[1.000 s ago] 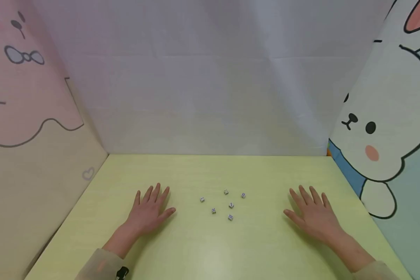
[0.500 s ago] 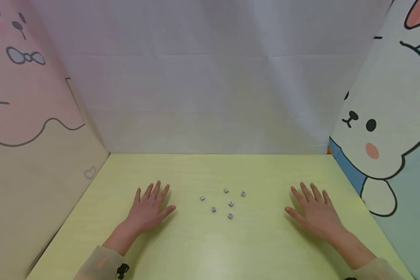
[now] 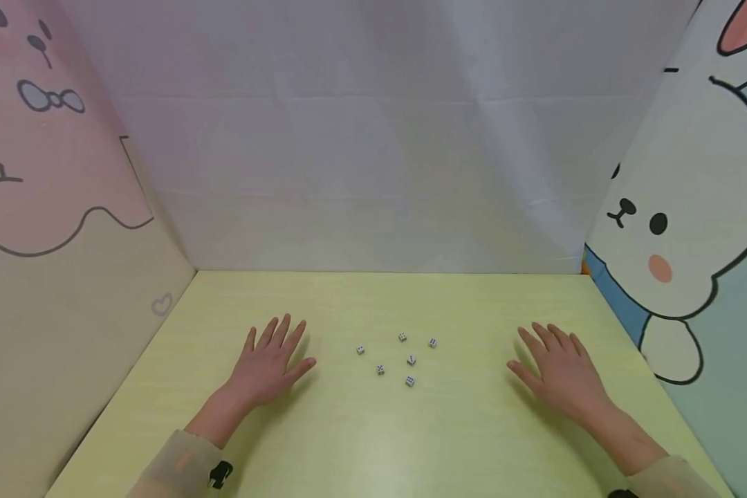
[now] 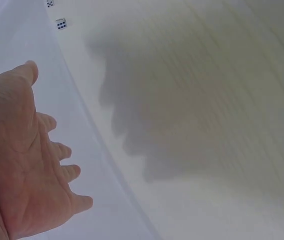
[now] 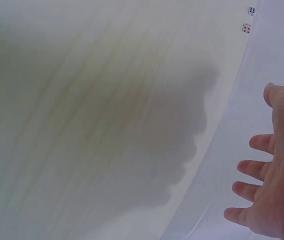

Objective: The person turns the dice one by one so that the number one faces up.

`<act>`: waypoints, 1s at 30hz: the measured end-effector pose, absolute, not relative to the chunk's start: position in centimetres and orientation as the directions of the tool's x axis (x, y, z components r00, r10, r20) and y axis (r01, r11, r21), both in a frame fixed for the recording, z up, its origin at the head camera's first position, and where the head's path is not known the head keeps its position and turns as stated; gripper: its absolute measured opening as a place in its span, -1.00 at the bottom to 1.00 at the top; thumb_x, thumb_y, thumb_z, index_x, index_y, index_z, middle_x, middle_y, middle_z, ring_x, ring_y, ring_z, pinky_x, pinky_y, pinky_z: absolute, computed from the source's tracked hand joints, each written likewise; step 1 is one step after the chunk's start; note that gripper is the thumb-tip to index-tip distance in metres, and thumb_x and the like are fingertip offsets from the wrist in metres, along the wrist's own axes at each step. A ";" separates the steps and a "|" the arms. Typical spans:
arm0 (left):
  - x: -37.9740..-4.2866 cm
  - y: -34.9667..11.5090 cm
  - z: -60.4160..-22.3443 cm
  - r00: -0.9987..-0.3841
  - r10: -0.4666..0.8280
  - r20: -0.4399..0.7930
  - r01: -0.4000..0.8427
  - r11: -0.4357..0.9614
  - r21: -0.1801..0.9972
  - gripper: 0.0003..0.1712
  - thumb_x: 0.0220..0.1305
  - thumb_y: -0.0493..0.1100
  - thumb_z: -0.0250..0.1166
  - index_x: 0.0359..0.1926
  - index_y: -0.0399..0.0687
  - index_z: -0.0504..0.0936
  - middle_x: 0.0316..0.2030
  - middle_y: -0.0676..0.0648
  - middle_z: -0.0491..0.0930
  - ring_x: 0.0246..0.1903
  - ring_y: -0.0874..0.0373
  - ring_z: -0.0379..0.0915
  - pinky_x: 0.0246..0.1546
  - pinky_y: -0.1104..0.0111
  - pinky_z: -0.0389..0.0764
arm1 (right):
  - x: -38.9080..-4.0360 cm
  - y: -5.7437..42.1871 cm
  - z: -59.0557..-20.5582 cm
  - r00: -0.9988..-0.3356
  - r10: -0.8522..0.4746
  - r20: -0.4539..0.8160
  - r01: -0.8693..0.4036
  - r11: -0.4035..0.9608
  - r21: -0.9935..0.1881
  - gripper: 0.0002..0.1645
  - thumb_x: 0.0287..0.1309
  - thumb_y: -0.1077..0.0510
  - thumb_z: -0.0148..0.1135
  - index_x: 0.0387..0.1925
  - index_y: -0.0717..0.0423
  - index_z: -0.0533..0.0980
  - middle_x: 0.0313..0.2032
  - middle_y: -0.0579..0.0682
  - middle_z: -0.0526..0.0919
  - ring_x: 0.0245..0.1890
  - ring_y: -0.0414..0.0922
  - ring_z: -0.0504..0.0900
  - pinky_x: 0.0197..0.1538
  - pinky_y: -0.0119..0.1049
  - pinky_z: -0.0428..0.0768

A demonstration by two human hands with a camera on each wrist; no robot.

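Observation:
Several small white dice lie scattered on the pale yellow table, among them a leftmost die [image 3: 360, 350], a near die [image 3: 409, 381] and a rightmost die [image 3: 432, 343]. To their left, my left hand [image 3: 266, 363] hovers palm down over the table, fingers spread, holding nothing. On the other side my right hand [image 3: 562, 373] is likewise held above the surface with its fingers apart. In the left wrist view a die [image 4: 61, 23] shows beyond the thumb, and the hand's shadow falls on the tabletop. The right wrist view has a die [image 5: 246, 28] with red pips near the top.
The table [image 3: 324, 443] has a wood-grain top. A white cloth [image 3: 373, 173] hangs along its far edge. Printed panels stand at both sides: a pink and cream one [image 3: 68, 277] on the left, one with a cartoon rabbit [image 3: 691, 173] on the right.
My left hand has risen slightly and shifted a little forward. The right hand's fingers have bent a little. The dice stay in place relative to each other; the head view has shifted slightly.

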State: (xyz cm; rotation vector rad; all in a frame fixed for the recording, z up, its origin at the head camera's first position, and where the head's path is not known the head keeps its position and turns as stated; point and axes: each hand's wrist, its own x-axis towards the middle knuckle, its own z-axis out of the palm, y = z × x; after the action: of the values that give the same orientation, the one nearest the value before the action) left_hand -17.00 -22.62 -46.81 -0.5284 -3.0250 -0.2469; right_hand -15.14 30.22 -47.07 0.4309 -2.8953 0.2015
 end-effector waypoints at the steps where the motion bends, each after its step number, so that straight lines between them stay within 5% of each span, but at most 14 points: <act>1: -17.0 -22.6 -46.7 -0.937 0.335 0.095 0.346 0.926 0.151 -0.09 0.50 0.36 0.05 0.61 -0.06 0.11 0.57 -0.32 0.00 0.55 -0.31 -0.18 0.41 -0.35 -0.18 | -15.2 30.2 -47.0 -0.934 -0.274 0.228 -0.303 0.947 -0.104 -0.12 0.38 -0.32 0.19 0.43 0.22 0.37 0.38 0.37 0.34 0.38 0.40 0.22 0.34 0.42 0.11; 30: -18.5 -20.9 -44.7 -0.906 0.385 0.173 0.405 0.909 0.098 -0.19 0.43 0.28 0.23 0.50 -0.06 0.36 0.49 -0.27 0.24 0.50 -0.29 0.04 0.40 -0.32 0.04 | -15.6 28.4 -44.9 -0.875 -0.304 0.378 -0.376 0.917 -0.132 -0.30 0.25 -0.09 0.40 0.29 0.22 0.51 0.25 0.30 0.53 0.30 0.33 0.37 0.23 0.37 0.34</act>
State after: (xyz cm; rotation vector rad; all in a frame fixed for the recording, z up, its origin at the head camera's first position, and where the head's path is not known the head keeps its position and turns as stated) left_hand -18.51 -20.93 -44.69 -0.6080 -2.9218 -0.1972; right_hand -15.56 28.44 -44.88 0.4989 -2.7240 0.2861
